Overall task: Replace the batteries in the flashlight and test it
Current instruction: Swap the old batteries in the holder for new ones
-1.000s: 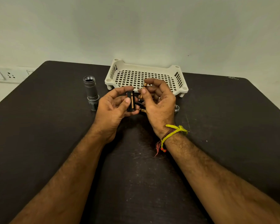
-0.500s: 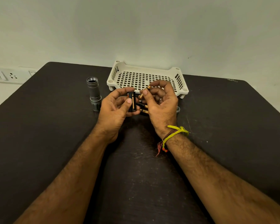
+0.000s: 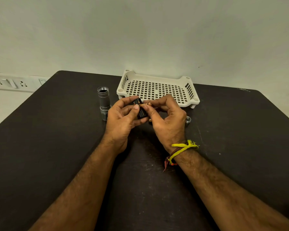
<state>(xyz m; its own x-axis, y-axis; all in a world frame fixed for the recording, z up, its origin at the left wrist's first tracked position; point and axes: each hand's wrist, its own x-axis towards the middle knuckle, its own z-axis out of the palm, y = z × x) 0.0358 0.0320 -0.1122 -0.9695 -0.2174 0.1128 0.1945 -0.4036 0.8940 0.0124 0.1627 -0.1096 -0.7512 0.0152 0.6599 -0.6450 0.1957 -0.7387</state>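
Black plastic shows between my hands: the battery holder [image 3: 140, 108] sits upright in my left hand [image 3: 123, 118], thumb and fingers curled round it, held just above the dark table [image 3: 57, 147] at centre. My right hand [image 3: 168, 120] pinches a copper-tipped battery [image 3: 148, 104] between thumb and forefinger. Half a second ago that battery stood tilted up and apart from the holder; now it lies nearly level with its end touching the holder's upper side, at about 2 o'clock from it. I read that as the battery being lined up with a slot, so loading is under way but not finished. How many cells are already seated I cannot tell. Another copper end [image 3: 150, 120] peeks out under my right palm, possibly a spare battery.

Off at 10 o'clock from my hands, the silver flashlight body [image 3: 103, 101] stands on end, open mouth up, waiting. Its end cap [image 3: 188, 120] lies at 3 o'clock, just beside my right hand. Beyond, at 12 o'clock, the white perforated tray [image 3: 157, 88] rests against the wall side. Reassembly and the test remain.
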